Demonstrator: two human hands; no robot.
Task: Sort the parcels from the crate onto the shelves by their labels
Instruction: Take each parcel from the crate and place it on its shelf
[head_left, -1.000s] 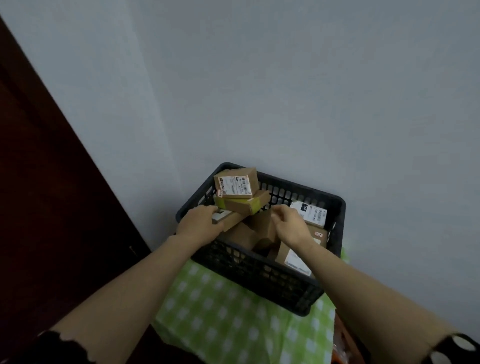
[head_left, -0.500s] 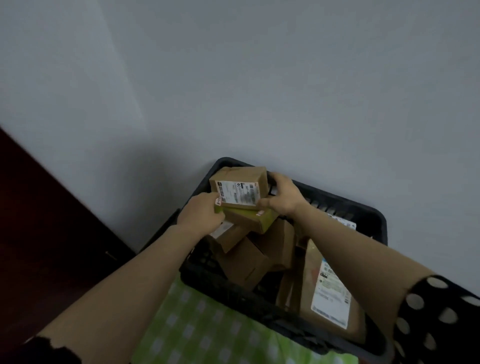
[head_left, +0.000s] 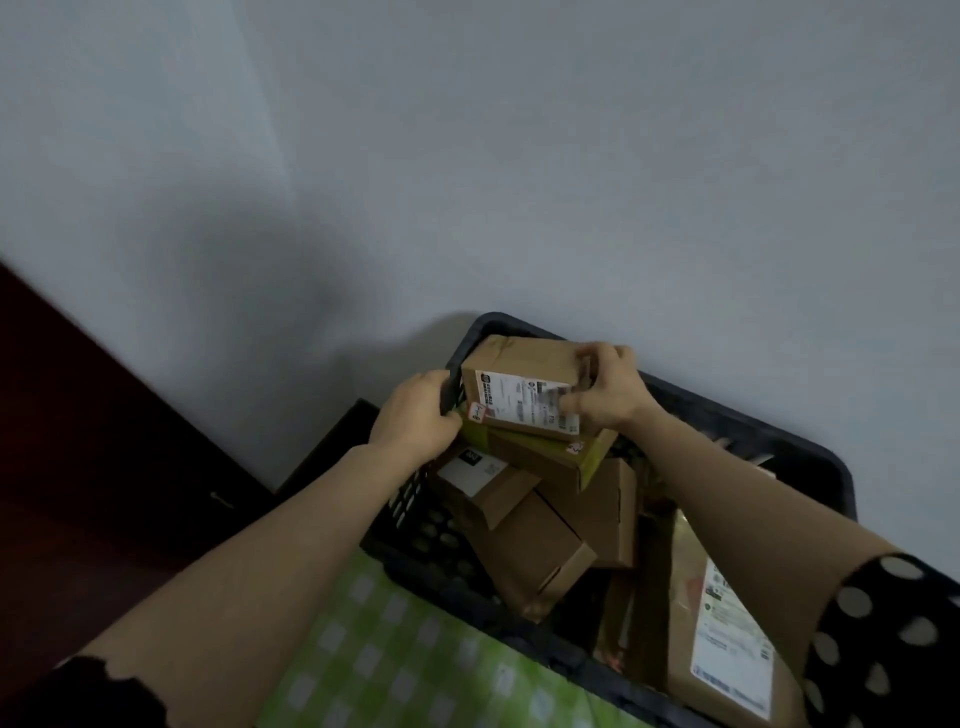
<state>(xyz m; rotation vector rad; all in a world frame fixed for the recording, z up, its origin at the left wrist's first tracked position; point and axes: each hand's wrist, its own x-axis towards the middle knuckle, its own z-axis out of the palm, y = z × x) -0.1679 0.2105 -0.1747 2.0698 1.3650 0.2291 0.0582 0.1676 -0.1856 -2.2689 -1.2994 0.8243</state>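
Top parcel (head_left: 519, 376) clamped by right hand (head_left: 608, 397), fingers curled round it; left hand (head_left: 415, 418) grip cannot be told (fingertips hidden). Judged stiff, light: best held at 2 ends.

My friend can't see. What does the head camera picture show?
A person's right hand grips the top parcel, a brown box with a white label, on a pile of boxes in a black crate; the left hand is at its left end. The crate sits on a green checked cloth.
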